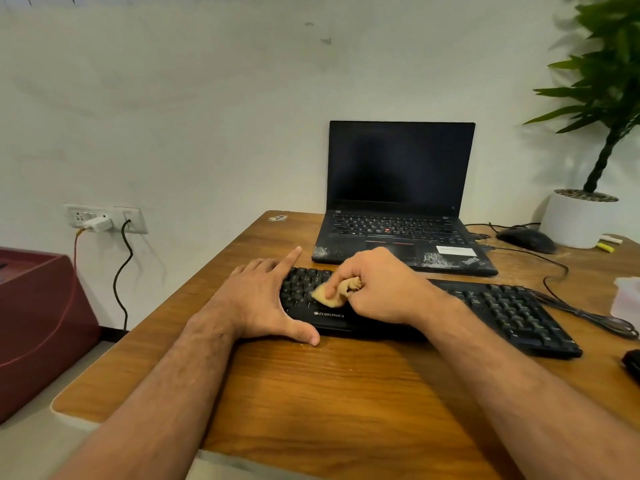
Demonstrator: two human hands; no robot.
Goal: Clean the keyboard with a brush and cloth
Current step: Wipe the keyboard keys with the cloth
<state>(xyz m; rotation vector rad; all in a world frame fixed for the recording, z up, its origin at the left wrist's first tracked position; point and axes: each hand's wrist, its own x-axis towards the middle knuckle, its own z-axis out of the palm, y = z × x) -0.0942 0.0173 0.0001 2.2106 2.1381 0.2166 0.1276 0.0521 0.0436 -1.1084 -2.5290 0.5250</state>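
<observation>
The keyboard (498, 306) is black with white lettering. The cloth (329, 294) is pale tan. The desk (346, 393) shows brown wood grain. The laptop (401, 199) is black with a red pointing nub, the plant pot (575, 220) white, the leaves green.

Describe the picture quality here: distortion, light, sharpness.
Head view: wide-angle bending stretches the forearms and tilts the plant at the edge; warm, soft light; the keyboard logo reads sharply, the cloth under the right hand is slightly soft.
</observation>
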